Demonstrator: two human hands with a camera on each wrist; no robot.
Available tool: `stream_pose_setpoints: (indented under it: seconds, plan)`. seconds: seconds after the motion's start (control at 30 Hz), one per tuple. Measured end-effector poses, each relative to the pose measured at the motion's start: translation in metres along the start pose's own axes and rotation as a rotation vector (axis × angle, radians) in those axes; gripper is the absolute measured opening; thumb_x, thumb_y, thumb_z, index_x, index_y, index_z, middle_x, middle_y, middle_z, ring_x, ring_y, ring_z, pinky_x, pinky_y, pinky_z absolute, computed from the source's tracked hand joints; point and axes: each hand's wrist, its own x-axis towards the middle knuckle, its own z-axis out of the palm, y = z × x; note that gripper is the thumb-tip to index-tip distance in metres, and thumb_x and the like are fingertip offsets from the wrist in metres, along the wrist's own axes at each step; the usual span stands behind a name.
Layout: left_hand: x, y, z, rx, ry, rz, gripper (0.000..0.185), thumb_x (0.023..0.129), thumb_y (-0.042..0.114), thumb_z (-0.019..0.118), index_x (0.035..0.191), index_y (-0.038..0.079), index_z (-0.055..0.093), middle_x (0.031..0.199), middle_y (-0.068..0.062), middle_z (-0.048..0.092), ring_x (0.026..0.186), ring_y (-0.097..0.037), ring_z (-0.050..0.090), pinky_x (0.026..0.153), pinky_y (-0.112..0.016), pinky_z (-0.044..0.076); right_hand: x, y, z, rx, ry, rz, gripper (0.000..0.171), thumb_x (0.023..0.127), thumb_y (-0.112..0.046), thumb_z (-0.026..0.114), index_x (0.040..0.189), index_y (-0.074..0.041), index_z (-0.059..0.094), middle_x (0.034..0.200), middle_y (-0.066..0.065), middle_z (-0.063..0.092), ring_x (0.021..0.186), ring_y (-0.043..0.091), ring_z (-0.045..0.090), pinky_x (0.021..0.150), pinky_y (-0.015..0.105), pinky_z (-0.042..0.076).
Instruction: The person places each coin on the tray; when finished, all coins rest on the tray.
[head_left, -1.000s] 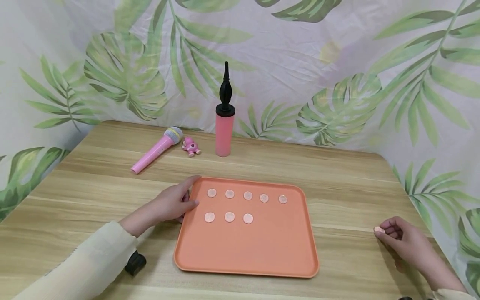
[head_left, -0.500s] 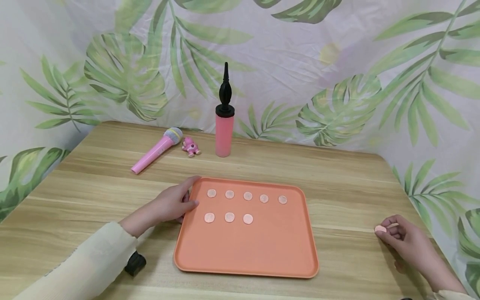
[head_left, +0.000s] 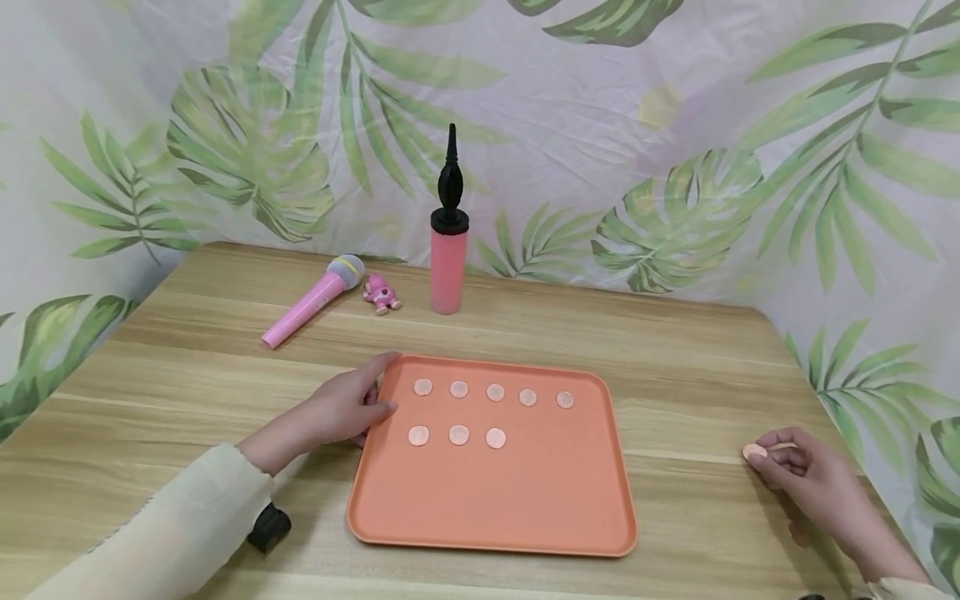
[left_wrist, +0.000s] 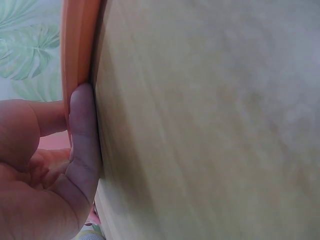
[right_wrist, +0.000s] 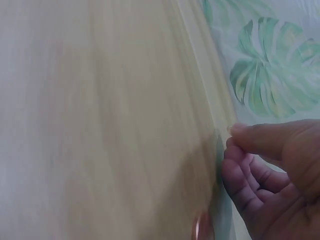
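Showing only in head view: coin (head_left: 753, 452) pinched at right hand (head_left: 813, 483).

Your head view is bright and evenly lit with soft, diffuse light: no glare on the table (head_left: 712, 358), only faint shadows under the tray (head_left: 495, 546) rim and beneath your left hand (head_left: 337, 410), and focus is sharp across the frame with no obvious bending at the edges. Your left wrist view is dimmer and soft, the wood grain smeared and your fingers (left_wrist: 82, 135) too close to resolve. Your right wrist view is likewise blurred, the table pale and washed out toward the upper left.
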Motion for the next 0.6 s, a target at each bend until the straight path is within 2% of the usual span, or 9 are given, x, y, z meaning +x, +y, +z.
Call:
stream_pose_setpoints:
  seconds: [0.17,0.33,0.5,0.6]
  plan:
    - [-0.001,0.0,0.001,0.012,0.005,0.013,0.07,0.102,0.011,0.064,0.161,0.0,0.028,0.074,-0.006,0.056,0.054,-0.013,0.058,0.05,-0.031,0.055,0.01,-0.017,0.015,0.111,0.003,-0.064,0.031,0.103,-0.017,0.068,0.122,0.005,0.057,0.085,-0.015,0.075,0.074,-0.001,0.066,0.064,0.02,0.058]
    - [0.0,0.0,0.0,0.02,0.007,0.013,0.07,0.102,0.011,0.064,0.161,0.0,0.028,0.074,-0.005,0.056,0.054,-0.013,0.057,0.05,-0.03,0.054,0.015,-0.048,0.032,0.197,-0.006,-0.132,0.028,0.101,-0.012,0.07,0.12,0.005,0.058,0.088,-0.017,0.074,0.078,-0.002,0.066,0.067,0.018,0.058]
    - [0.0,0.0,0.001,0.019,0.009,0.019,0.069,0.102,0.011,0.064,0.161,0.0,0.029,0.074,-0.005,0.056,0.053,-0.013,0.057,0.05,-0.03,0.054,0.018,-0.085,0.046,0.265,-0.067,-0.247,0.025,0.099,-0.006,0.07,0.118,0.007,0.06,0.09,-0.012,0.076,0.08,0.001,0.068,0.069,0.02,0.06]
    - [0.0,-0.001,0.0,0.009,0.007,0.015,0.069,0.102,0.01,0.063,0.161,0.0,0.029,0.074,-0.006,0.055,0.052,-0.013,0.058,0.05,-0.031,0.055,0.019,-0.104,0.058,0.283,-0.129,-0.293,0.024,0.099,-0.007,0.071,0.116,0.007,0.061,0.092,-0.002,0.076,0.08,0.004,0.069,0.069,0.023,0.061]
